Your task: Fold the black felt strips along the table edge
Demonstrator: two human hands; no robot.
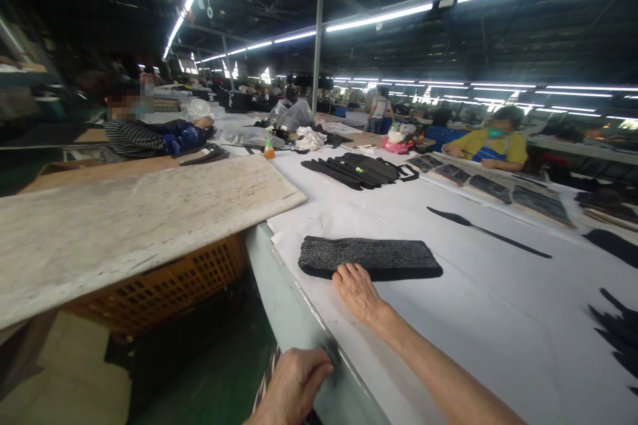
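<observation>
A stack of dark grey ribbed pieces with a black border [369, 256] lies flat on the white-covered table [448, 319], near its left edge. My right hand [355, 289] rests at the near edge of this stack, its fingers curled onto the black border. Lower down, beside the table's edge, my left hand [299, 375] has its fingers bent together; what they hold, if anything, is hidden.
A row of black pieces [359, 169] lies farther back, and a long thin dark strip [488, 232] to the right. An orange-filled bottle [269, 148] stands beyond the pale board [149, 212] at left, above an orange crate [164, 285]. Several people are farther off.
</observation>
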